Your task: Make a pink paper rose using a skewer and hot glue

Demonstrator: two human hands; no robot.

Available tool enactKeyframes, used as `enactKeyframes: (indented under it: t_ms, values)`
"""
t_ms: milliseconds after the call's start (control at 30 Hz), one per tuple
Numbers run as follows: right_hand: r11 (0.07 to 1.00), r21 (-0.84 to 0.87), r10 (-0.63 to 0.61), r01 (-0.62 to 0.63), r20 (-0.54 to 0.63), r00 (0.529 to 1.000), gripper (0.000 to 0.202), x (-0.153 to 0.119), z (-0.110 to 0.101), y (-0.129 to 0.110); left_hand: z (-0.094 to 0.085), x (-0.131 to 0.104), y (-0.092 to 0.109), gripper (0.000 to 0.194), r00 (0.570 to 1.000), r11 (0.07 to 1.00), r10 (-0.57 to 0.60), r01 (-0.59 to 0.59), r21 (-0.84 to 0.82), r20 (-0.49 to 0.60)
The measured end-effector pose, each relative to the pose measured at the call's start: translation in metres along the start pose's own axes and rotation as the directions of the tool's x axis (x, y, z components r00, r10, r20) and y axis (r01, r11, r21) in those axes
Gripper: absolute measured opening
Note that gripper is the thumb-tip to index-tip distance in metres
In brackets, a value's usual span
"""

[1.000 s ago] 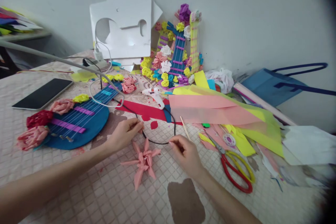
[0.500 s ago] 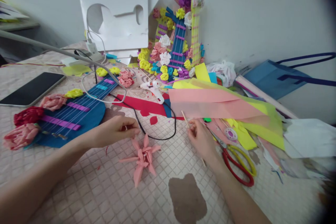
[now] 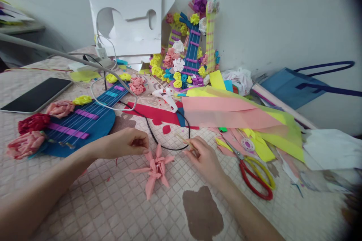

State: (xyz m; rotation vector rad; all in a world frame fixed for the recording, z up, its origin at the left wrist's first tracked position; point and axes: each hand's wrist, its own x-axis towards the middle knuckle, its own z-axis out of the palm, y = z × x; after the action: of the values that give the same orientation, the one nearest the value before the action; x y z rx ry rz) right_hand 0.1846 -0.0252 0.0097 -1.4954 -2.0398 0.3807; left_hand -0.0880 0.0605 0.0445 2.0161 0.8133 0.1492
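Left hand: fingers curled inward in the head view, the hand (image 3: 127, 143) just above the flower's upper left petals; cannot tell whether the fingertips hold anything or touch a petal.
Right hand: gripping a thin stick between thumb and fingers, the hand (image 3: 204, 160) to the right of the flower.
Stick: pale, its far end (image 3: 182, 138) pointing up and left across the cable loop, apart from the flower.
Flower: pink, its pointed petals spread (image 3: 156, 168), lying on the patterned table cover (image 3: 113, 203) between the hands.
Cable: black, looped (image 3: 169, 149) behind the flower.
Glue gun: white (image 3: 167, 99), on its side by a red strip (image 3: 155, 115); its small reddish marks are too blurred to read.
Scissors: blades apart, one red and one yellow handle (image 3: 240, 156), right of the right hand.
Spool: white with a purple centre (image 3: 248, 144), near the scissors; any print is too small to read.
Paper: pink sheets (image 3: 220, 106) over yellow ones.
Guitar: blue (image 3: 105, 123), at left, edged with paper roses.
Phone: dark screen (image 3: 36, 94), beyond the guitar's roses.
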Motion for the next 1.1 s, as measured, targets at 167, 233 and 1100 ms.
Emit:
enactKeyframes:
  t_ms: [167,233,1100]
  values:
    - [0.984,-0.164,-0.058,0.069,0.07,0.996,0.017,0.007,0.006,-0.003,0.0,0.001,-0.002,0.019,0.999,1.0,-0.005,0.006,-0.024,0.033]
    - [0.969,-0.23,-0.074,0.089,0.075,0.994,0.018,0.012,0.007,0.001,0.0,0.001,-0.003,0.018,1.0,0.999,-0.001,0.002,-0.034,0.031]
    - [0.93,-0.365,-0.058,0.049,-0.012,0.998,0.015,0.016,0.006,0.025,-0.007,-0.005,-0.001,0.017,0.996,0.996,0.048,-0.042,0.074,-0.074]
